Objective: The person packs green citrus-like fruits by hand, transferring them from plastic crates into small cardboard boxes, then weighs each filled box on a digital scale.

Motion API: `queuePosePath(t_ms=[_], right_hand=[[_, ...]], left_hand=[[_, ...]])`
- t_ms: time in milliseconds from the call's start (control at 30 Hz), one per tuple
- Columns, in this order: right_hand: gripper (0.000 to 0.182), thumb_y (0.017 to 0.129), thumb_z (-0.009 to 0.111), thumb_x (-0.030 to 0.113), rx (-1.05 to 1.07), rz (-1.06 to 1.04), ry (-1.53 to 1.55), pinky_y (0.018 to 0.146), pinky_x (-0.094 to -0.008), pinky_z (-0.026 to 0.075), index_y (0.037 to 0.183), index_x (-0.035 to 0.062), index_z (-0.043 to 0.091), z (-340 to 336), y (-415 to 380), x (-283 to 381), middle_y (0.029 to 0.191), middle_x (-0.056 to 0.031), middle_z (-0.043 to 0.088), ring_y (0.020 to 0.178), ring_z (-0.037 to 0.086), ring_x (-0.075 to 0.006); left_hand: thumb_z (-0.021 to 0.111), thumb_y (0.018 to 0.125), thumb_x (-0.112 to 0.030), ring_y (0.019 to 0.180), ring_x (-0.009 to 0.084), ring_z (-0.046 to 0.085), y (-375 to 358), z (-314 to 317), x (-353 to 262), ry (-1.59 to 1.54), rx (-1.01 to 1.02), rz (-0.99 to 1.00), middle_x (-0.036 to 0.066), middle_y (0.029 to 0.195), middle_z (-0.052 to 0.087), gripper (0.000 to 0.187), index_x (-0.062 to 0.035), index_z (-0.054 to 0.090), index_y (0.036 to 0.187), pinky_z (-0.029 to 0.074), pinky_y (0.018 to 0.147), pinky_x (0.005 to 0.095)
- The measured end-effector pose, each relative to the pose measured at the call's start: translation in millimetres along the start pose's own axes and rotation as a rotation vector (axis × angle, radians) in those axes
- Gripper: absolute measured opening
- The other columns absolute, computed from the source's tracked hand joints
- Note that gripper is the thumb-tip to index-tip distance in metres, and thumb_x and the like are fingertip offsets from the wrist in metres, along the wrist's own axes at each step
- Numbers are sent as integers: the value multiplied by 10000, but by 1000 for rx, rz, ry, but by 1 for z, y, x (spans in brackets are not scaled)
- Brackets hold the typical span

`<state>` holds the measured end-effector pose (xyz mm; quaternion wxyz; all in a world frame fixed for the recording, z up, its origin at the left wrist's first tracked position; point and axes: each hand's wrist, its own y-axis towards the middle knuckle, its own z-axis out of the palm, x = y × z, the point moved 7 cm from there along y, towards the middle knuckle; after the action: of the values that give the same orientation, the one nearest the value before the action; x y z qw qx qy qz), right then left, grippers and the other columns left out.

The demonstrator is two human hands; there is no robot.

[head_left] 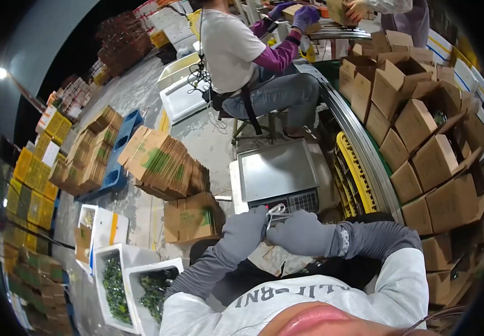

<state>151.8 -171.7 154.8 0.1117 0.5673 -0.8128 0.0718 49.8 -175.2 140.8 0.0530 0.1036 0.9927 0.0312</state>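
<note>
Both my hands wear grey gloves and meet in front of my chest, just below a weighing scale. My left hand (244, 231) and my right hand (302, 232) pinch a small white looped thing (276, 211) between their fingertips. I cannot tell what that thing is; it looks like thin bands or ties. The scale has a bare metal tray (278, 168) and a keypad (293, 200) right above my fingers.
Open cardboard boxes (432, 140) are piled at the right behind a curved metal rail (359, 145). Flattened cartons (163, 162) lie stacked at the left. White foam boxes of green produce (132, 285) stand at the lower left. Another person (236, 50) sits ahead at a roller conveyor.
</note>
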Motion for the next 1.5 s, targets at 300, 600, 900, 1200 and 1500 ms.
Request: queuePosePath(t_ms=[300,600,900,1200,1500], right_hand=[[215,905,530,301,-61,91,435,662,-390,499,981,121,620,-14,21,-72,789,-138,639,723,629,-339],[156,825,544,188,115,22,-106,540,-457,521,948,124,616,2,8,3,750,-85,648,658,666,-302],[261,876,563,329,2,118,439,661,-391,496,877,76,625,-17,29,-83,762,-129,639,722,633,-318],[199,886,549,270,-158,150,493,648,-398,504,988,106,597,23,1,-31,787,-131,639,739,634,-321],[92,785,651,84,-664,120,473,703,-342,497,851,27,621,-50,-4,-26,989,-120,618,817,624,-280]], left_hand=[[538,901,-249,682,301,627,-8,-1,-10,-429,-58,162,115,801,621,170,-130,612,997,490,569,418],[517,891,-218,703,321,653,-6,18,16,-119,210,-110,142,788,654,194,-81,588,1009,509,618,417],[499,929,-263,683,302,649,-5,6,-10,-388,14,191,143,754,642,239,-79,631,1004,508,584,375],[506,950,-281,647,341,606,0,-3,36,-687,-240,-157,172,707,599,252,-53,584,1025,456,569,407],[520,963,-233,787,36,530,28,-1,47,-1425,-38,-222,-23,933,582,270,-27,546,1135,449,663,209]])
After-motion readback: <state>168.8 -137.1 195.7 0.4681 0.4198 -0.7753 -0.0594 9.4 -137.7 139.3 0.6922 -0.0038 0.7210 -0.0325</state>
